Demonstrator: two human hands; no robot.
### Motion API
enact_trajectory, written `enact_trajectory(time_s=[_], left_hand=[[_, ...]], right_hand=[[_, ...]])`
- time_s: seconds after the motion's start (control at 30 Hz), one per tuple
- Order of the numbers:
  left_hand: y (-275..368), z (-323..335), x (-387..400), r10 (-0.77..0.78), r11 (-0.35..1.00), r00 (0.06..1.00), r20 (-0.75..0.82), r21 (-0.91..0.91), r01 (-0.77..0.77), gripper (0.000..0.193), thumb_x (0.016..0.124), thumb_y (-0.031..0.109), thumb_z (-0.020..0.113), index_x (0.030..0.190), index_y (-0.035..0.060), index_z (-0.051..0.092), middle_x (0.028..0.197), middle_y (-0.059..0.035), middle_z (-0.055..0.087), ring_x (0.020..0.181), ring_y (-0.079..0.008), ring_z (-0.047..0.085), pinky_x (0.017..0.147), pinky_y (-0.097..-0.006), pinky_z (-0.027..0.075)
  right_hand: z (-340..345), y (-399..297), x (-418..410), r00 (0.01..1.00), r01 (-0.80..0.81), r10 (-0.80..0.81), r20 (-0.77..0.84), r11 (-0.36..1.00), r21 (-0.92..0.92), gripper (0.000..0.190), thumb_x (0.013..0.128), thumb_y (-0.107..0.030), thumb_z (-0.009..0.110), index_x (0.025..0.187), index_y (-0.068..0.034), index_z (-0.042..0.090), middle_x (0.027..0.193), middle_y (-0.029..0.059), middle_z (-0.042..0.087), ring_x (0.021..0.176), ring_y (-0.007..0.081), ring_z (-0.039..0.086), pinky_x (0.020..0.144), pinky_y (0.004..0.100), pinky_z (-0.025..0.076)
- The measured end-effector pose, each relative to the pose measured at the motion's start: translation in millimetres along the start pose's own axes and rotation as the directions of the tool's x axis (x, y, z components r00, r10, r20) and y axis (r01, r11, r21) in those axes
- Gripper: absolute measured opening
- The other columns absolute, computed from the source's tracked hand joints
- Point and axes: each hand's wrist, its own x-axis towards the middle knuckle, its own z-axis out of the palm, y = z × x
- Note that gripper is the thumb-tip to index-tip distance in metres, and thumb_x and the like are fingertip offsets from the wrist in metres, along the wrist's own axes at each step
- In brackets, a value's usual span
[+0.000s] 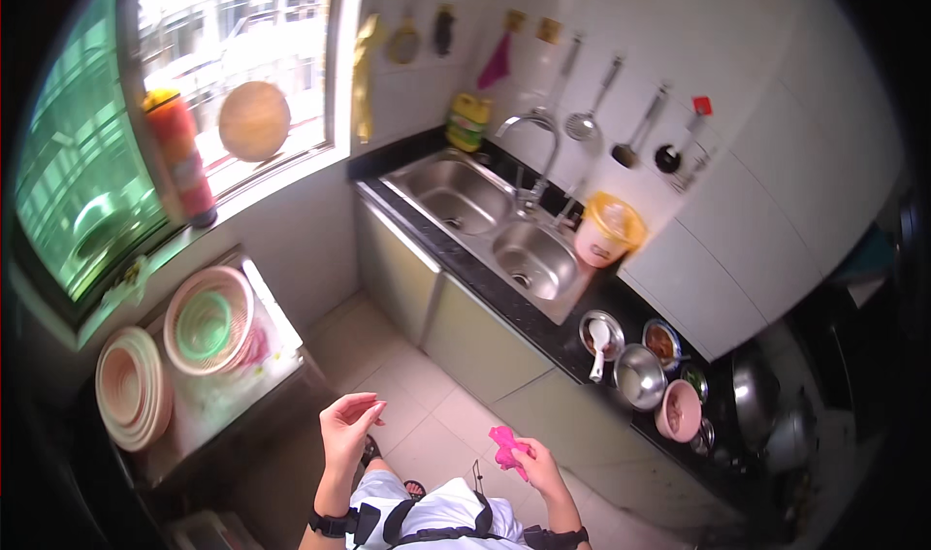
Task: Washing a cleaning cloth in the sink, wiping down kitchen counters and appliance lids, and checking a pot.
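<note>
In my right hand [536, 465] is a crumpled bright pink cloth [507, 449], pinched between thumb and fingers above the tiled floor. My left hand [349, 419] is raised in front of my body with its fingers curved. A small gap shows between its thumb and fingertips, and nothing is visible in it. Both hands are in the air, apart from each other and from the counter. A stainless steel double sink [502, 238] with a tall curved faucet [556, 142] lies ahead, set into a black countertop [465, 266].
To the right, the counter bears a metal bowl [640, 377], a pink bowl [678, 412], a white spoon [599, 340] and a yellow-lined bin [609, 230]. Pink colanders [174, 332] and stacked basins [124, 412] stand on a metal-topped table [211, 412] at left. Utensils [582, 124] hang on the wall.
</note>
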Motion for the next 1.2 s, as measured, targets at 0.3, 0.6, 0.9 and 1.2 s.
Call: enact_trajectory(time_s=[0.3,0.6,0.9,1.2], left_hand=[[8,191,185,0.029,0.999,0.887,0.460,0.015,-0.040,0.009,0.075,0.001,0.064,0.082,-0.0030,0.063,0.072,-0.0052,0.062,0.062,-0.0084,0.055,0.055,-0.0197,0.045],[15,417,292,0.334,0.943,0.722,0.606,-0.205,-0.264,0.012,0.075,0.009,0.066,0.074,-0.0004,0.058,0.065,0.0019,0.055,0.057,-0.0023,0.044,0.053,-0.0175,0.037],[-115,593,395,0.140,0.427,0.713,0.687,0.607,-0.670,0.035,0.060,0.022,0.072,0.091,0.0095,0.063,0.123,-0.0180,0.031,0.110,-0.0354,0.032,0.087,-0.0429,0.033],[-125,564,419,0.453,0.422,0.519,0.725,0.338,-0.841,0.026,0.058,0.015,0.071,0.078,0.0010,0.063,0.113,-0.0250,0.040,0.102,-0.0384,0.039,0.084,-0.0432,0.036]], right_hand=[[-15,-21,25,0.926,-0.104,0.165,-0.340,0.976,0.192,0.025,0.081,-0.008,0.056,0.102,0.003,0.052,0.083,0.0090,0.059,0.068,0.0126,0.057,0.055,0.0236,0.044],[-2,-59,61,0.773,0.133,-0.065,-0.631,0.989,0.061,0.023,0.083,-0.011,0.054,0.103,0.001,0.054,0.081,0.0036,0.056,0.059,0.0066,0.049,0.049,0.0185,0.038],[-70,-98,110,0.803,0.072,0.061,-0.593,0.978,0.197,0.021,0.085,-0.010,0.053,0.103,0.000,0.052,0.087,0.0044,0.058,0.077,0.0097,0.054,0.069,0.0223,0.043],[-112,-138,178,0.960,0.094,-0.043,-0.277,0.980,0.173,0.024,0.083,-0.008,0.054,0.106,-0.001,0.051,0.086,0.0048,0.057,0.076,0.0096,0.052,0.066,0.0222,0.043]])
